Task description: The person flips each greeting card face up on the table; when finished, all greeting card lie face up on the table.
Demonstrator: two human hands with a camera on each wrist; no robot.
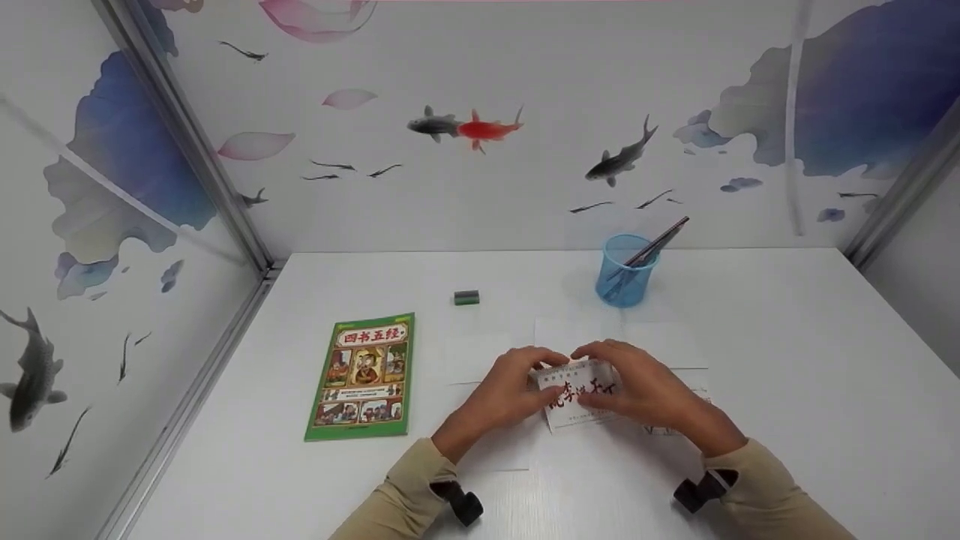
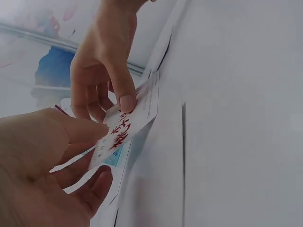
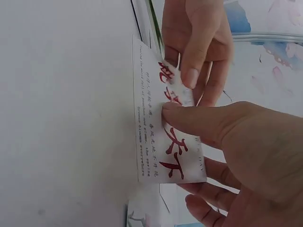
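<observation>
Sleeves (image 1: 409, 487) | right grip (image 1: 641, 384) partly hides card (image 1: 568, 415) | book (image 1: 366, 377) left | cup (image 1: 624, 283) beyond

Head view: soft, even, cool light; source direction hard to tell. Dull sheen on near part of white tabletop (image 1: 551, 506). Whitish glare streaks on left panel (image 1: 30, 262) and back wall (image 1: 525, 206). Shadows faint, diffuse. Wrist views dimmer, greyer, hazy. Right wrist: card (image 3: 156, 123) print legible, painted background (image 3: 260, 99) softer.
</observation>
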